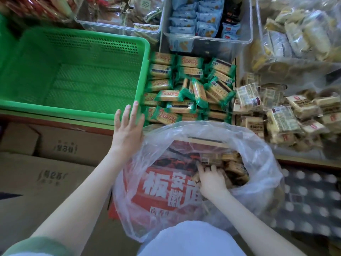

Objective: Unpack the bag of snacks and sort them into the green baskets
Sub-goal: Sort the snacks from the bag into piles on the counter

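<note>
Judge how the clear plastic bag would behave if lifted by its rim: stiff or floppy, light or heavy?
Probably floppy: the plastic bag is thin, crinkled film whose rim slumps in folds. Likely fairly heavy for such film, since many packets lie in it where the right hand reaches in. Its mouth gapes wide, so tilting might spill them.

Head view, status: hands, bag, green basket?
Left hand open at near corner of green perforated plastic basket. Right hand inside clear plastic bag, fingers among brown snack packets, grip unclear. Basket empty; nothing blocking.
</note>
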{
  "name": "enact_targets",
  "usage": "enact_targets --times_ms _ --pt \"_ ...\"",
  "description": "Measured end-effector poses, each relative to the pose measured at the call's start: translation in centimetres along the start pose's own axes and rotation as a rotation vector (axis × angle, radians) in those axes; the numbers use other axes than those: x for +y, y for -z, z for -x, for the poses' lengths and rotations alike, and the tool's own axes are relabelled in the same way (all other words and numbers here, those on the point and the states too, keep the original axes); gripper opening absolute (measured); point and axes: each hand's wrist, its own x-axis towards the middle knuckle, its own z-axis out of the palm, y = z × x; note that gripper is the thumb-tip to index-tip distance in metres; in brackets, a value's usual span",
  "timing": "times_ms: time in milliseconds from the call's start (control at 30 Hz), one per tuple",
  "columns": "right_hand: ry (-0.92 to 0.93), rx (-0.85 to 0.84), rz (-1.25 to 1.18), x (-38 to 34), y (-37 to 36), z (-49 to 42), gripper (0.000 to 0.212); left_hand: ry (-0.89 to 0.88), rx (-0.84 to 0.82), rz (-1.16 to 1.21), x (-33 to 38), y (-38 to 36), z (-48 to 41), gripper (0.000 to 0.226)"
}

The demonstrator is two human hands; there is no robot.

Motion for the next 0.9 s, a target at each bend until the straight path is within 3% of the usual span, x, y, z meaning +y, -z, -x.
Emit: enact_targets --times_ms 233,333,433,567,733,900 --pt "0.063 0.005 -0.028 -3.6 0.3 -0.3 0.074 -0.013 -0.095 0.031 -0.2 0.9 0.6 0.047" --pt "0.141 0.164 -0.235 -5.2 1.2 0.1 0.071 -0.016 -0.163 0.038 -0.3 1.3 1.2 0.037" --pt "0.247 0.329 -0.448 -6.0 3.9 0.4 0.062 -0.027 -0.119 0.062 -0.5 1.6 1.4 0.036" --pt "0.331 0.728 -0.496 -5.0 8.6 -0.1 0.053 -0.054 -0.071 0.102 0.0 2.1 0.6 0.036" --pt "0.107 1.039 -0.478 1.2 14.3 -2.0 0.049 -0.004 -0.068 0.11 1.0 2.5 -1.5 0.039" --pt "-0.195 1.074 -0.454 9.1 16.7 -4.1 0.055 0.029 -0.098 0.083 2.8 2.8 -3.6 0.044"
